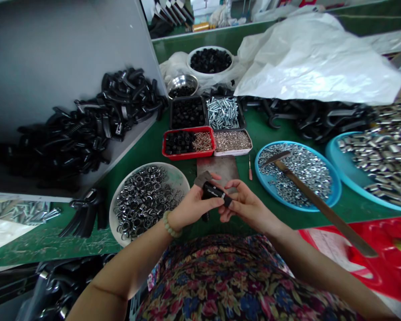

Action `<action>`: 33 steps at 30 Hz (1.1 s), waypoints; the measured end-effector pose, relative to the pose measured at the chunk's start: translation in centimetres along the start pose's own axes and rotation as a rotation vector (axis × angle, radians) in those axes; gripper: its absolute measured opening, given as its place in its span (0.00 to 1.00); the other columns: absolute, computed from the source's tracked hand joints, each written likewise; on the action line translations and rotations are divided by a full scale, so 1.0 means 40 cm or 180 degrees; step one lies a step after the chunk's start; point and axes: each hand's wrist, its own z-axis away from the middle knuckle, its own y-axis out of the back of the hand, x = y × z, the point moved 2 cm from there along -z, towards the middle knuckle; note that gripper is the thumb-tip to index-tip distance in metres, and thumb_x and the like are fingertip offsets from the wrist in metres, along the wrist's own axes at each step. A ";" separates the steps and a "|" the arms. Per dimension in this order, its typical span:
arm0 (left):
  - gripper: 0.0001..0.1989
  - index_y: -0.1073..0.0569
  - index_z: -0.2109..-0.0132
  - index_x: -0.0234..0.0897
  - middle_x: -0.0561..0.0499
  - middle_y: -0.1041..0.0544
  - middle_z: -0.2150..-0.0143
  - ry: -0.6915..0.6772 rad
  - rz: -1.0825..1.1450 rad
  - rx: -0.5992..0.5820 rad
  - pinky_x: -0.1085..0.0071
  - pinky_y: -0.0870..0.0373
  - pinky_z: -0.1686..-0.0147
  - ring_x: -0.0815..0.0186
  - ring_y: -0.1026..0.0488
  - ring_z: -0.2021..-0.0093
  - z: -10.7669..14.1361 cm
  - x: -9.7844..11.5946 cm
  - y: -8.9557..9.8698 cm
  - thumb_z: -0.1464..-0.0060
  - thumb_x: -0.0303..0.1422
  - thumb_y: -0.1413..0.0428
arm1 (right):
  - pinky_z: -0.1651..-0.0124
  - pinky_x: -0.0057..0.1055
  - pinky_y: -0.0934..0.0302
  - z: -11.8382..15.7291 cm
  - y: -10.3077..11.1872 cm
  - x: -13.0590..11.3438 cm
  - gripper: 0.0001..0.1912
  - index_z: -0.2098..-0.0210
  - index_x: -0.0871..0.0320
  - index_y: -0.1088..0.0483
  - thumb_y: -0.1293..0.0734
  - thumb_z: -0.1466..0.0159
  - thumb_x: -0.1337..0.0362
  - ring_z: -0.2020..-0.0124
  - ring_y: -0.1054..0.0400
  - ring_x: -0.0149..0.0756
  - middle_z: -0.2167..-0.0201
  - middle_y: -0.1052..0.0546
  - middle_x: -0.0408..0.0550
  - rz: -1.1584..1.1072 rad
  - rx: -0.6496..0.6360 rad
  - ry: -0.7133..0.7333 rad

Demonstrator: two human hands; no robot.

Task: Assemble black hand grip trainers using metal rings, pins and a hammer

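Both hands meet over the front of the green table. My left hand (197, 203) is closed around a black part (213, 191) with small white lettering and a metal band near its right end. The fingers of my right hand (242, 203) pinch that right end. Just behind my hands lies a flat metal plate (232, 167). A grey block (203, 179) shows at my left fingertips; whether it is held or resting there I cannot tell. To the left of my hands stands a white bowl of metal rings (116, 220).
A hammer (314, 196) lies across a blue basin of nuts (337, 191), its handle reaching toward my right forearm. Behind the plate are a red tray (189, 156), a white tray of rivets (233, 153) and a black tray of screws (243, 122). Black parts (90, 125) are piled left.
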 end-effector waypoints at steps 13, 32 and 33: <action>0.28 0.45 0.35 0.31 0.38 0.29 0.47 -0.0159 -0.3112 0.0368 0.59 0.36 0.46 0.58 0.32 0.48 -0.056 0.011 0.104 0.39 0.37 0.52 | 0.66 0.31 0.36 -0.226 0.034 -0.162 0.10 0.60 0.57 0.38 0.37 0.35 0.58 0.69 0.28 0.34 0.67 0.24 0.47 0.3553 0.0218 0.0713; 0.27 0.38 0.39 0.44 0.47 0.30 0.41 -0.0527 -0.4866 -0.0087 0.41 0.61 0.36 0.55 0.42 0.38 -0.137 -0.086 0.077 0.46 0.32 0.47 | 0.56 0.36 0.45 -0.463 0.108 -0.208 0.15 0.50 0.59 0.30 0.43 0.33 0.70 0.57 0.30 0.42 0.60 0.22 0.55 0.6837 0.0124 0.1320; 0.28 0.38 0.39 0.42 0.46 0.30 0.42 -0.0460 -0.4842 -0.0023 0.44 0.56 0.37 0.55 0.41 0.39 -0.141 -0.088 0.076 0.48 0.31 0.46 | 0.55 0.35 0.45 -0.451 0.111 -0.209 0.14 0.51 0.59 0.30 0.43 0.32 0.69 0.58 0.30 0.41 0.61 0.22 0.54 0.6645 0.0217 0.1344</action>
